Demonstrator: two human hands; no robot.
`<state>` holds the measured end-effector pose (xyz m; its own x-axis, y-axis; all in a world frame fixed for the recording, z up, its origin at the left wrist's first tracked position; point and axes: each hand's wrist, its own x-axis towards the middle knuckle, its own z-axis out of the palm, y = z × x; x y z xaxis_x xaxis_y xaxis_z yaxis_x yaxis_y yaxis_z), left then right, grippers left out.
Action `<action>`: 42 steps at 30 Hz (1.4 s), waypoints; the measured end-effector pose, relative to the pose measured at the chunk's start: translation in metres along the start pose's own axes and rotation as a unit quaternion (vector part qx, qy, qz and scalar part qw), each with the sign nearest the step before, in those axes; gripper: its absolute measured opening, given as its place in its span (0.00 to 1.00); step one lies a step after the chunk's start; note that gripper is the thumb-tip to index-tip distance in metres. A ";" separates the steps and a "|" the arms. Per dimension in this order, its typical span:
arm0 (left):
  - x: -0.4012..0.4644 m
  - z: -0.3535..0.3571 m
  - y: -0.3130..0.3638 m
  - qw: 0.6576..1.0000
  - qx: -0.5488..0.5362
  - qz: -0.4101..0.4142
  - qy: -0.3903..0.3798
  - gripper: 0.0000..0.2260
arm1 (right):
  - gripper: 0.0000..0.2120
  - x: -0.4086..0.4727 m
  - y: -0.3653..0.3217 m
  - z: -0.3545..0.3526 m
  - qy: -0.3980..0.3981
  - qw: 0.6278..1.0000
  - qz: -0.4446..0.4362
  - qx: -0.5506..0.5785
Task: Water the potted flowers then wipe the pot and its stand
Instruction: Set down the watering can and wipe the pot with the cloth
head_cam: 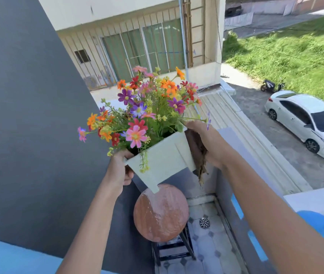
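**Pot lifted off stand, tilted, cloth against its side**

The pot (pixel 163 155) is pale, square and tapered, up in the air and tilted to the left, with one bottom corner pointing down just over the stand (pixel 161 212). I can't tell if that corner touches the stand top. The flowers (pixel 137 111) are a mix of orange, pink, purple and red blooms and lean up-left out of the rim.

The left hand (pixel 120 171) grips the pot's left rim corner, fingers curled round the edge with the thumb side under it. The right hand (pixel 206 143) is on the pot's right wall, fingers curled over the upper rim, pressing a brown cloth (pixel 198 155) between palm and pot. The cloth's ragged lower end hangs free below the hand. Both hands are closed on their load and neither is free.

The stand has a round reddish-brown top with whitish streaks across the surface, and a dark frame below it. It sits on a tiled balcony floor (pixel 208 250) near a round metal drain (pixel 204 222). There is a dark grey wall (pixel 28 115) at left and a low parapet at right.

Beyond the parapet are a white car (pixel 305 119) parked on a paved lot, a scooter (pixel 272 86) past it, grass, and a building with barred windows.
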<state>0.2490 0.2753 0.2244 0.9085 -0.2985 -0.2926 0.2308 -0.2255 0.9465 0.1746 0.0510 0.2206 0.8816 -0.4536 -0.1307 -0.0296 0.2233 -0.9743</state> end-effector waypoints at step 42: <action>0.006 0.065 -0.038 0.990 0.052 -0.110 0.070 0.41 | 0.08 -0.025 0.068 0.065 0.233 0.969 -0.012 0.086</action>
<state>0.2228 0.2216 0.1783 0.8816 -0.1010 -0.4611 0.3976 -0.3675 0.8407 0.1813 0.1340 0.1697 0.5707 -0.7924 -0.2152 0.1030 0.3290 -0.9387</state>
